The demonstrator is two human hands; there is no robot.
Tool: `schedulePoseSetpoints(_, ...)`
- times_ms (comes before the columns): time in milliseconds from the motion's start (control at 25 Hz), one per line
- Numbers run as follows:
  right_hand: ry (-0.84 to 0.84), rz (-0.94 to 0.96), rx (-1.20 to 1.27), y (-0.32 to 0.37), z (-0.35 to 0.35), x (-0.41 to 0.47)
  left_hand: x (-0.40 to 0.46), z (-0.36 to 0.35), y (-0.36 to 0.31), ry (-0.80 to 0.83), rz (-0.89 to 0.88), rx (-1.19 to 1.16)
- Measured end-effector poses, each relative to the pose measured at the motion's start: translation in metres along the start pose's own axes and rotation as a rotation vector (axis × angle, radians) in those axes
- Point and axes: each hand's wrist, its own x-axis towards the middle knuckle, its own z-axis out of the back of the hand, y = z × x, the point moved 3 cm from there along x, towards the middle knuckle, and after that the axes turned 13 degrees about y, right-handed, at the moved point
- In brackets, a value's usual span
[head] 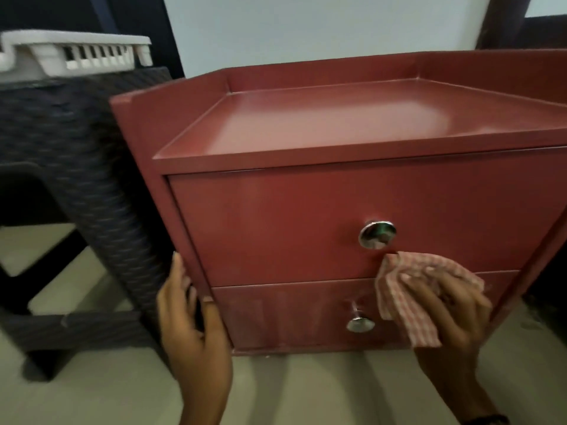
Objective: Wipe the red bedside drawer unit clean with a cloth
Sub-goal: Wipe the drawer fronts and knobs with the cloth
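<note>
The red bedside drawer unit (291,228) fills the middle of the view, with a raised rim round its top and two drawer fronts, each with a round metal knob. My right hand (445,308) holds a red-and-white checked cloth (411,296) against the drawer fronts, just below the upper knob (377,234) and right of the lower knob (360,324). My left hand (187,320) grips the unit's left front edge, thumb on the front and fingers round the side. The lower drawer front looks dusty and streaked.
A dark woven-pattern plastic stool (76,191) stands close against the unit's left side, with a white plastic basket (73,53) on top. A pale tiled floor (306,391) lies in front. A white wall (322,32) is behind the unit.
</note>
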Motion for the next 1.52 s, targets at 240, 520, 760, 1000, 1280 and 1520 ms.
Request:
schedulePoseSetpoints(240,0.255,0.341,-0.046,0.070,-0.052,-0.015,-0.010,0.008,-0.005,-0.003,0.133,-0.055)
schedulePoseSetpoints(520,0.193,0.709,-0.140,0.135,-0.056,0.056,-0.011,0.016,-0.001,0.041,0.185,-0.039)
schedulePoseSetpoints(760,-0.036,0.503,0.014,0.185,-0.062,0.098,-0.012,0.020,0.004,0.075,0.165,-0.101)
schedulePoseSetpoints(1000,0.416,0.869,-0.199,0.138,-0.116,-0.024,-0.014,0.030,0.024,0.208,0.226,-0.070)
schedulePoseSetpoints(1280,0.366,0.922,-0.148,0.142,-0.107,-0.004,-0.021,0.032,0.037,0.231,0.310,-0.118)
schedulePoseSetpoints(1520,0.185,0.718,-0.124,0.177,-0.107,0.021,-0.023,0.030,0.043,0.207,0.370,-0.298)
